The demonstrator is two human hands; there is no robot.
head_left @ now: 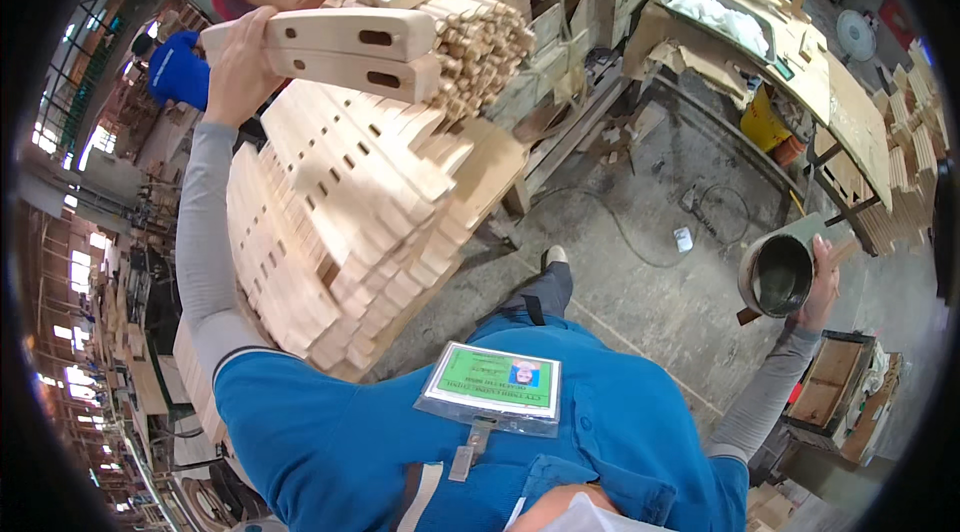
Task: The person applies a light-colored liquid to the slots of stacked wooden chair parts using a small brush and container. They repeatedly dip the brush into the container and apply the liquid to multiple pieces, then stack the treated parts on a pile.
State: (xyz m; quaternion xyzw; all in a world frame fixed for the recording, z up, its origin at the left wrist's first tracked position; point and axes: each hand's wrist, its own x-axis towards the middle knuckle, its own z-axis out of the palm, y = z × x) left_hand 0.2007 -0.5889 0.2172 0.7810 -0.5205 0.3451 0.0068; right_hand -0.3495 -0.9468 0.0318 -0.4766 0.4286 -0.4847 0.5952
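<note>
At eleven o'clock the left hand [245, 67] grips two slats [345, 40] by the pile [345, 172], likely pairing them; at three the right hand's [822, 287] fingers clasp a pot [752, 275], mouth up, perhaps against spills.

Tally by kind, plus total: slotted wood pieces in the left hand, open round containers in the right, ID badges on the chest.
Slotted wood pieces in the left hand: 2
Open round container in the right hand: 1
ID badge on the chest: 1
Total: 4
</note>
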